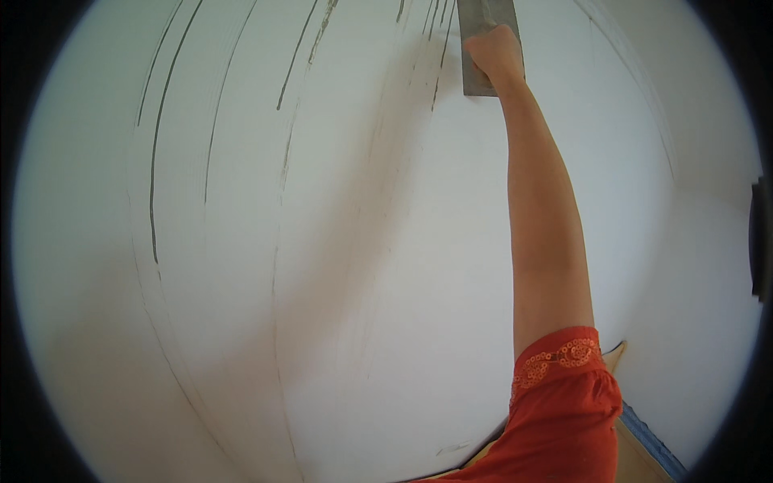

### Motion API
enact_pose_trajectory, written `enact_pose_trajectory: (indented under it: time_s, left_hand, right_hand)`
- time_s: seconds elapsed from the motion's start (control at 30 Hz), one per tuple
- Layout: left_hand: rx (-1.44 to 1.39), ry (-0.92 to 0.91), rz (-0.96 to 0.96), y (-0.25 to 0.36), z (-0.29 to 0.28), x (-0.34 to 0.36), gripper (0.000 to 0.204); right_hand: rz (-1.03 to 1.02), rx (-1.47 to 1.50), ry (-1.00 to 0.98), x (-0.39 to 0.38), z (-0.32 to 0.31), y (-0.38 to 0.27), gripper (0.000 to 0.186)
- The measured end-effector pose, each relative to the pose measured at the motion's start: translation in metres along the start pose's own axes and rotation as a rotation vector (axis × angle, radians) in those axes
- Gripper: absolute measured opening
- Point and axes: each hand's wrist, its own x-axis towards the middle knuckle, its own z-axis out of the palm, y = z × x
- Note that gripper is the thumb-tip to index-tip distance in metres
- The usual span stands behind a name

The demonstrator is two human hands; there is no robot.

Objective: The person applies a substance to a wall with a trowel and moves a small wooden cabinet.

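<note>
My right hand (493,55), its arm stretched far up from an orange-red sleeve, is closed around the handle of a flat rectangular plastering trowel (478,84). The trowel's grey metal blade lies against or very close to the white wall (451,266), near the upper edge of the view. Most of the handle is hidden by my fingers. Dark, roughly vertical streaks (155,185) run down the wall to the left of the trowel, with fainter lines below them. My left hand is not in view.
A wall corner runs down the right side, where a second pale wall (708,266) meets this one. Low at the right, a blue strip (652,439) edges a yellowish-tan surface (636,443). A dark object (758,241) juts in at the right rim. My arm's shadow falls across the wall.
</note>
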Motion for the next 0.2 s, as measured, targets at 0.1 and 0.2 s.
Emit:
enact_pose_trajectory:
  time_s: [0.1,0.2]
  left_hand:
    - [-0.087,-0.019,0.023,-0.022,-0.013,0.000,0.041]
    - [-0.117,-0.009,-0.030,-0.022,-0.017,0.001,0.042]
  right_hand:
    - [0.009,-0.020,-0.142,-0.006,-0.009,-0.002,0.030]
    - [-0.025,-0.017,-0.078,-0.013,-0.006,0.004,0.035]
